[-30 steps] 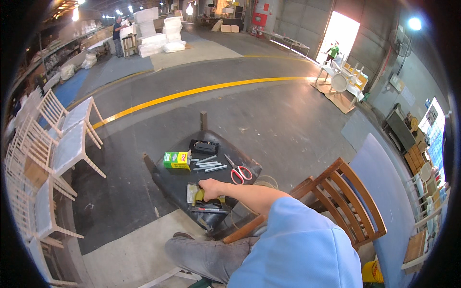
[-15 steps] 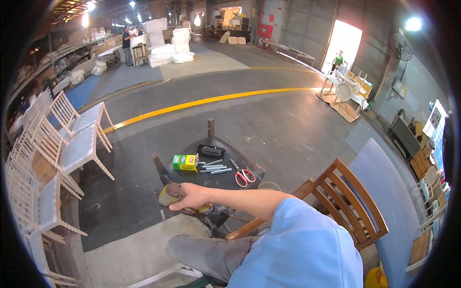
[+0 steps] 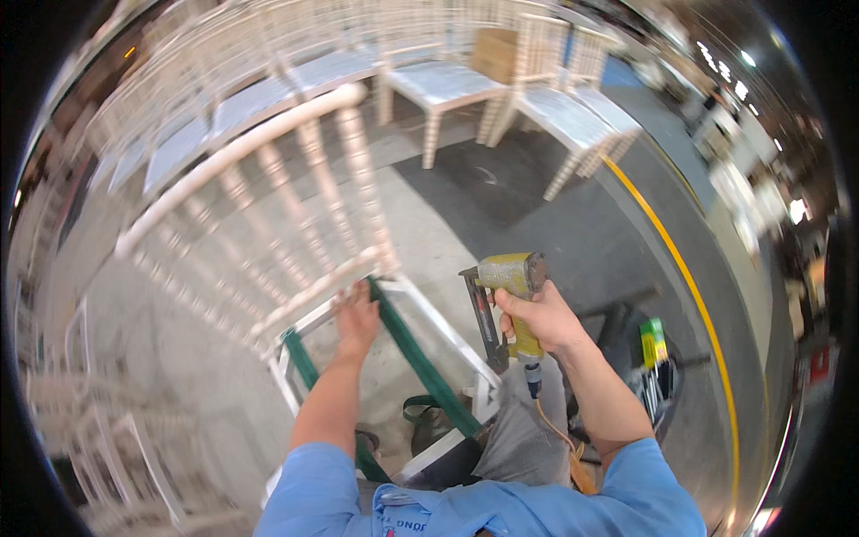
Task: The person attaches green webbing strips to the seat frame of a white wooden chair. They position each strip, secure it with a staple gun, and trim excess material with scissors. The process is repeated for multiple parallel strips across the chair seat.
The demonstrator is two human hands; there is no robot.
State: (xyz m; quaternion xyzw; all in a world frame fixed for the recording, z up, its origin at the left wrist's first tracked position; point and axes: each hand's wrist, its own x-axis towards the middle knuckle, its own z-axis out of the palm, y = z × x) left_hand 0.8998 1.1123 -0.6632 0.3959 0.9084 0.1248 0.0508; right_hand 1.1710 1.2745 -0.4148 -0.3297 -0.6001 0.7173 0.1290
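Observation:
My right hand (image 3: pixel 548 319) grips a yellow staple gun (image 3: pixel 512 270) by its handle, with its black magazine side toward the chair. The gun is held up beside the seat frame, apart from it, and an air hose (image 3: pixel 553 424) runs down from its handle. In front of me stands a whitish chair (image 3: pixel 240 170) with a spindle back and an open seat frame. Green webbing straps (image 3: pixel 419 365) run from front to back across that frame. At the back rail, my left hand (image 3: pixel 356 315) lies with fingers stretched out, next to one strap's end. Its fingertips are slightly blurred.
Right of me, a dark low stool (image 3: pixel 616 333) carries a green and yellow box (image 3: pixel 653 343) and several staple strips (image 3: pixel 660 380). White chairs (image 3: pixel 559 116) stand in a row ahead and to the left. A yellow floor line (image 3: pixel 684 268) curves along the right.
The view has swung left from the stool to the chair. My right hand has moved the staple gun away from the stool to beside the seat frame. My left hand has come into view.

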